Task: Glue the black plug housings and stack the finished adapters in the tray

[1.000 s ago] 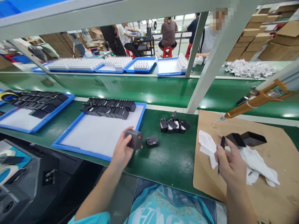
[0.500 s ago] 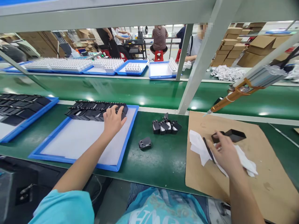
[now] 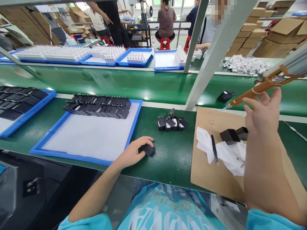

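My left hand (image 3: 134, 152) has its fingers and thumb around a small black plug casing (image 3: 148, 149) on the green bench, partly covering it. My right hand (image 3: 262, 110) is raised at the right with its fingers apart, overlapping the lower part of an orange hanging tool with a thin nozzle tip (image 3: 244, 96). Nothing shows in that hand; whether it touches the tool I cannot tell. Below it, black hollow casings (image 3: 230, 136) rest by white tissue (image 3: 226, 154) and black tweezers (image 3: 214, 148) on a cardboard sheet (image 3: 208, 177).
Left of centre, a blue tray (image 3: 79, 157) bears rows of black casings (image 3: 100, 107). Several open black casings (image 3: 170, 123) cluster mid-bench. Another black casing (image 3: 224, 95) lies on the green belt (image 3: 144, 83). A slanted metal post (image 3: 207, 64) rises behind the bench. Co-workers sit beyond.
My left hand has left the tray row and moved right and nearer, onto the single casing. My right hand has risen from the casings on the cardboard to the orange tool.
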{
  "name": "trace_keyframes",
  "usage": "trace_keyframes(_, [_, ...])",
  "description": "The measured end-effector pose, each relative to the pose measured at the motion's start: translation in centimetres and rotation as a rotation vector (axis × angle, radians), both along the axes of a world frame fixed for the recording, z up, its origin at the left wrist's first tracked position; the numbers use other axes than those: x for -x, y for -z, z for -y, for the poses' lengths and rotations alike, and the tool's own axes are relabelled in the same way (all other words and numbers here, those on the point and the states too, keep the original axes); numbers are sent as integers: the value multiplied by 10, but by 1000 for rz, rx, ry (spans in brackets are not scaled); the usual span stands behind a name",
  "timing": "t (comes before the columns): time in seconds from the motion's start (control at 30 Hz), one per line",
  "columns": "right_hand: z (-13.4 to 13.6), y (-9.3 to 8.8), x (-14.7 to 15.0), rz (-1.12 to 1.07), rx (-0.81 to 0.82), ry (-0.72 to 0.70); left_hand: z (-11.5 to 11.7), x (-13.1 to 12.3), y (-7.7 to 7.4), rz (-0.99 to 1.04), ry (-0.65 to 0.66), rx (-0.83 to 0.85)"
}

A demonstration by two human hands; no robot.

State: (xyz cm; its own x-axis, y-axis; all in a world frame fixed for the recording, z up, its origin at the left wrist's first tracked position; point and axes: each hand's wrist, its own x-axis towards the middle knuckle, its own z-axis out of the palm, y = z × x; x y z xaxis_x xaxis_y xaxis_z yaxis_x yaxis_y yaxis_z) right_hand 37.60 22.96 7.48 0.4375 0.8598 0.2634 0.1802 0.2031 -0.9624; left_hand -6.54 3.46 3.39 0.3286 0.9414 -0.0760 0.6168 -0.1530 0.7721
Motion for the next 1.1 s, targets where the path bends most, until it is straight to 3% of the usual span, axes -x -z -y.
trace_keyframes(0.1, [-3, 0, -2, 24, -19, -104, 10, 2, 4, 164, 2, 8])
trace_keyframes(0.17, [-1, 3, 0, 29, -37, -110, 18, -6, 10, 210, -85, -34])
trace_keyframes(0.3, [10, 4, 15, -104, -77, -82, 31, -35, 25, 1, -363, -260])
trace_keyframes(0.4, [24, 1, 33, -146, -126, -153, 33, -45, 31, -38, -415, -352])
trace_keyframes(0.57, [54, -4, 62, -184, -153, -284, 34, -23, 33, 323, -270, -154])
trace_keyframes(0.7, [77, -6, 88, -260, -121, -282, 37, -15, 42, 499, -477, -73])
trace_keyframes(0.77, [87, -8, 103, -317, -100, -282, 40, -20, 47, 404, -537, -130])
trace_keyframes(0.97, [118, -13, 159, -459, -106, -456, 46, -45, 58, -70, -493, -378])
trace_keyframes(1.1, [141, -20, 196, -549, -164, -541, 42, -55, 59, -178, -542, -334])
